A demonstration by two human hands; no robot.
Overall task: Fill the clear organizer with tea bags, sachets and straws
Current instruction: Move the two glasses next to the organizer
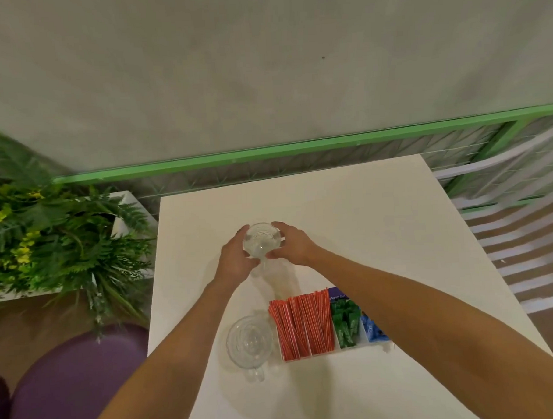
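A clear glass [261,239] is gripped between the left hand [236,258] and right hand [292,244] above a white table [364,212], while the organizer [324,326], nearer the person, is seen stocked with orange straws [301,325] and green sachets [346,322].

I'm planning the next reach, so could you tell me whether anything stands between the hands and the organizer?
Both hands, left and right, hold a glass beyond the organizer. Nothing lies between; only the glass occupies them.
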